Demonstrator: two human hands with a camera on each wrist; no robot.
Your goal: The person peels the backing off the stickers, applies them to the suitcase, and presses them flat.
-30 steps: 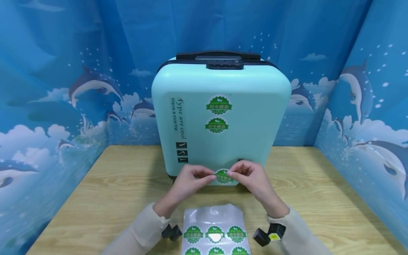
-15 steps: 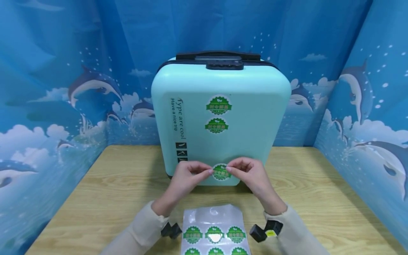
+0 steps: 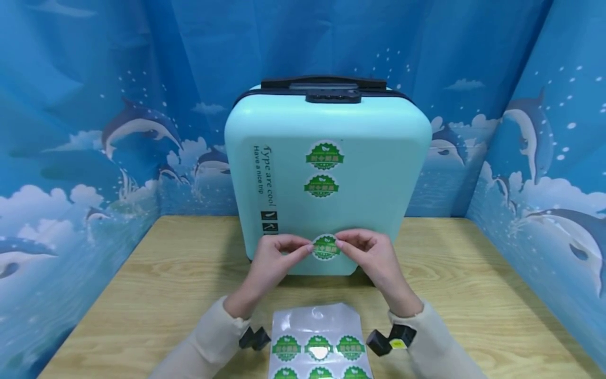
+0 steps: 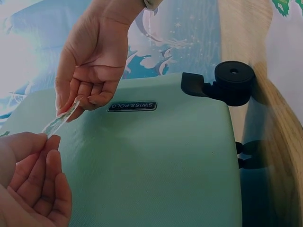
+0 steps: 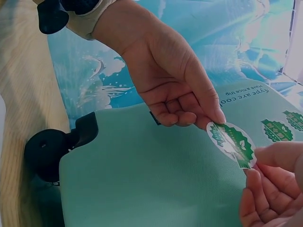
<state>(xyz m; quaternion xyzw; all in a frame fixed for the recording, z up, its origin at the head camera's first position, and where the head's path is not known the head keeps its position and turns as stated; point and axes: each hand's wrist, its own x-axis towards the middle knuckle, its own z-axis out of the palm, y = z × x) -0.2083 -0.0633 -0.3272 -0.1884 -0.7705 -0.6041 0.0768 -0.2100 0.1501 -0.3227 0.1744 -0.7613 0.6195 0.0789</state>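
A round green sticker with a white rim (image 3: pixel 325 247) is stretched between both hands before the lower front of a mint-green suitcase (image 3: pixel 374 179). My left hand (image 3: pixel 273 258) pinches its left edge between thumb and fingers; my right hand (image 3: pixel 374 255) pinches the right edge. In the left wrist view the sticker (image 4: pixel 61 120) shows nearly edge-on and looks apart from the suitcase shell. The right wrist view shows the sticker's printed face (image 5: pixel 232 144). Two matching stickers, an upper one (image 3: pixel 324 156) and a lower one (image 3: pixel 321 186), are stuck one above the other on the suitcase.
A sheet of several green stickers (image 3: pixel 319 321) lies on the wooden table (image 3: pixel 180 295) in front of the suitcase. Black wheels, one a caster (image 4: pixel 234 80), are at the suitcase's bottom. A blue dolphin-print curtain (image 3: pixel 189 105) encloses the back and sides.
Both hands have risen a little along the suitcase front and shifted slightly left, carrying the sticker closer to the two stuck ones. The suitcase and the sticker sheet have stayed put.
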